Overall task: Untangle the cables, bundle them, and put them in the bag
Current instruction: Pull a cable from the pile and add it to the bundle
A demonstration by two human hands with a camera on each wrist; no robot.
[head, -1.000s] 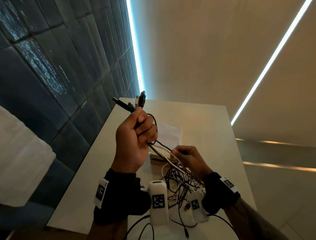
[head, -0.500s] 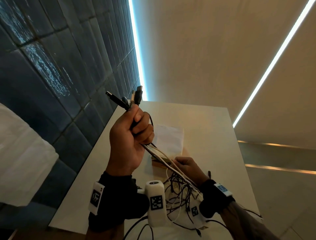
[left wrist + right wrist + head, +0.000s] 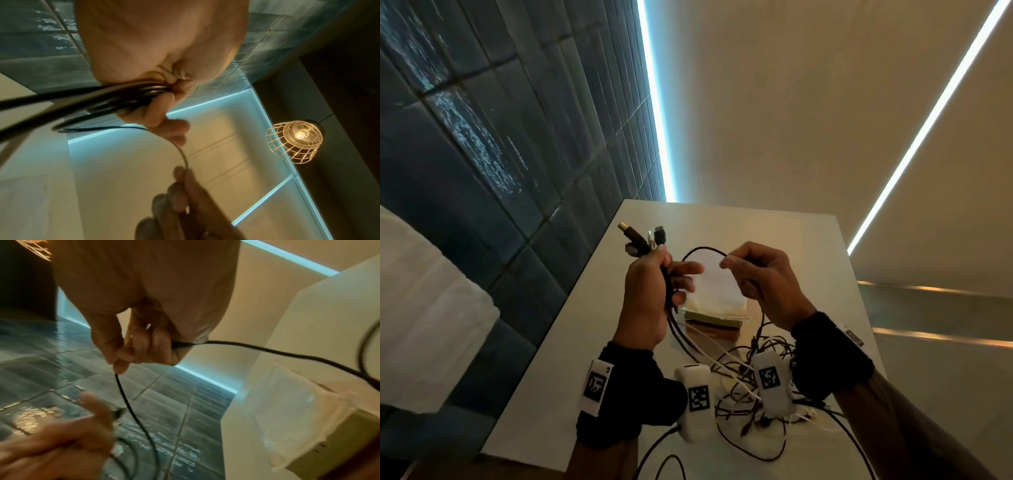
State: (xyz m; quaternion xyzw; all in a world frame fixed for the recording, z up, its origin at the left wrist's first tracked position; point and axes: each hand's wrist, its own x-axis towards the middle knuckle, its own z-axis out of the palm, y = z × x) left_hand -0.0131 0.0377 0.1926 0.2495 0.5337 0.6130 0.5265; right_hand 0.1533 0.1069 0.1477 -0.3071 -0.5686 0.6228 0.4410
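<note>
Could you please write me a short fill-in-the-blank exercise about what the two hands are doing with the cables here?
1. The left hand grips a bunch of cable ends whose ____ stick out above its grip.
2. The right hand pinches a single ____ cable.
3. That cable arcs between the two ____.
4. The tangled cables lie on the ____ table.

Missing words: plugs; black; hands; white

Head view looks down over table [image 3: 774, 226]; wrist views close, facing upward; all share black cable [image 3: 702, 249].
</note>
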